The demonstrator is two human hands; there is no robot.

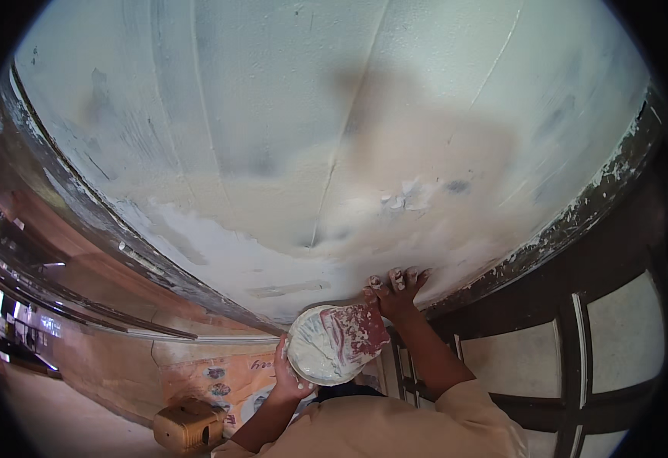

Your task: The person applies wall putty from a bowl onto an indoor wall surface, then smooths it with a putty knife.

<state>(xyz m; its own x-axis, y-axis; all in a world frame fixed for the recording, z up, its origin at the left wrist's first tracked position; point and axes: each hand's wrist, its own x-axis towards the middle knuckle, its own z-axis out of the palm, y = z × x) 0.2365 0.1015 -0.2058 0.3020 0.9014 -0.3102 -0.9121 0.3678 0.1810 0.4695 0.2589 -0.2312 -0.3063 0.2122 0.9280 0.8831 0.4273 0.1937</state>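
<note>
A round tub of white putty rests in my left hand, whose fingers wrap its left and lower side. Across the tub's right half lies a flat, reddish putty spreader, smeared with white. My right hand is closed at the spreader's upper right corner, its fingertips coated in putty and close to the wall. The grip itself is partly hidden. In front of me rises the pale wall, patchy with white filler, ridges and a few rough spots.
Dark, paint-flecked frame edges border the wall on both sides. At the lower right stands a dark panelled door. A tan plastic stool sits at the lower left, beside an orange printed sheet.
</note>
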